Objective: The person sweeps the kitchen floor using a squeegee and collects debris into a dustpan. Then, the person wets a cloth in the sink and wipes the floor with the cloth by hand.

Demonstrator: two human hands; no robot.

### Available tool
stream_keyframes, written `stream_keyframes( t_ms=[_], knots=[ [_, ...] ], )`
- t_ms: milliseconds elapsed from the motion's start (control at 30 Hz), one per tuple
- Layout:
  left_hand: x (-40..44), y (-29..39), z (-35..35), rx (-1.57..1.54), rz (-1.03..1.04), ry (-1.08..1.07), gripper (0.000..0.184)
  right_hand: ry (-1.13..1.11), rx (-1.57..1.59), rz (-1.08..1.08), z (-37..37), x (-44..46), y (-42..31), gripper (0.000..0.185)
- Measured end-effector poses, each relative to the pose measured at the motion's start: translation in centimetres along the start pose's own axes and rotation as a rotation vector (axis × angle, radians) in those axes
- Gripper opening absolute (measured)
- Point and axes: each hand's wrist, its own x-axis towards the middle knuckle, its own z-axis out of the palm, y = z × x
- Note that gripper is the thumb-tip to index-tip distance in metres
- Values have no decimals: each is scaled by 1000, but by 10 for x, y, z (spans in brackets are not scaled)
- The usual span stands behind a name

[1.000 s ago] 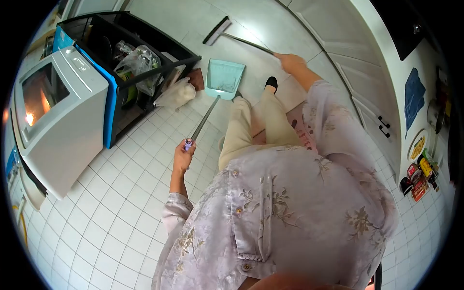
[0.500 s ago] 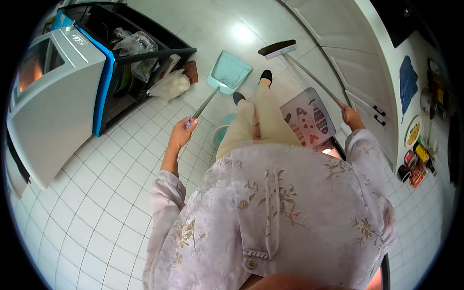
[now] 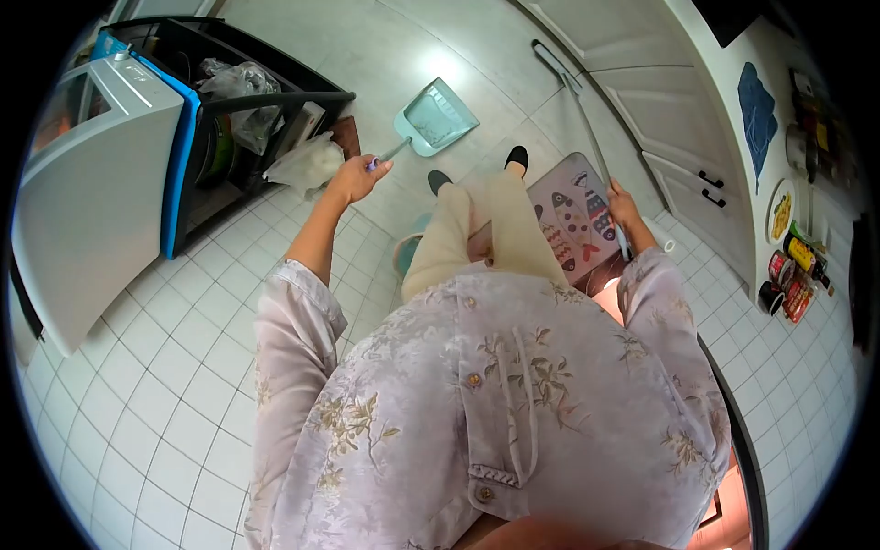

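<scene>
My left hand (image 3: 354, 179) is closed around the purple-tipped end of a dustpan's handle. The light teal dustpan (image 3: 442, 112) rests on the floor ahead of my feet, with some dark bits in its tray. In my right hand (image 3: 627, 213) is the long grey handle of a broom (image 3: 594, 137), gripped near its upper end. The broom's head (image 3: 553, 64) is turned edge-on at the foot of the white cabinets; its bristles barely show. A fish-patterned mat (image 3: 576, 215) lies under the broom handle, beside my right leg.
At left stand a white appliance (image 3: 101, 183) and a black rack (image 3: 229, 96) holding plastic bags. A white plastic bag (image 3: 307, 163) sits by the rack. White cabinets (image 3: 642, 101) line the right, near several bottles and jars. A teal bucket (image 3: 408, 249) is beside my left leg.
The broom head has swung away toward the cabinets and turned edge-on. My right hand has come inward. My left hand has moved forward, nearer the dustpan.
</scene>
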Motion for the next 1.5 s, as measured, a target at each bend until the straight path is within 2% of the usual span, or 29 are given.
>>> stream_keyframes(
  t_ms=[67,133,233,300,367,433,567,667,733,833,867,900,967,1033,1167,1333,1500],
  knots=[
    [11,5,5,-9,17,12,55,-10,15,41,14,11,-16,48],
    [17,9,14,-23,36,18,55,-55,161,139,33,18,-12,47],
    [23,32,9,50,-14,-28,56,-117,139,104,77,4,-9,41],
    [30,38,12,47,-15,-22,57,-293,-141,-161,102,-4,0,46],
    [36,41,16,43,-22,-19,57,-386,-283,-292,104,-25,-9,49],
    [39,44,19,13,-5,-13,57,-520,209,120,77,-62,-47,51],
    [40,52,18,38,-35,-8,58,-482,248,48,41,-74,-15,52],
    [37,54,19,37,-68,-42,58,-348,40,-89,4,-83,-14,51],
    [39,52,21,15,-33,12,58,-268,112,22,-4,-72,-13,52],
    [44,49,18,30,-21,-23,58,-175,159,45,14,-48,-22,51],
    [45,50,17,30,-23,-23,58,-176,158,46,28,-26,-6,51],
    [45,52,17,30,-24,-16,58,-253,-86,-260,51,3,29,51],
    [44,53,18,29,-32,-9,58,-332,-334,-563,70,1,29,50],
    [45,53,18,27,-15,-9,59,-356,276,174,82,-60,-42,50],
    [39,59,20,10,-61,11,58,-500,301,169,63,-79,-50,50],
    [35,49,20,28,-31,15,57,-321,251,179,15,-100,-34,51],
    [22,42,16,37,-12,-1,57,-55,140,208,-13,-54,27,51]
  ],
)
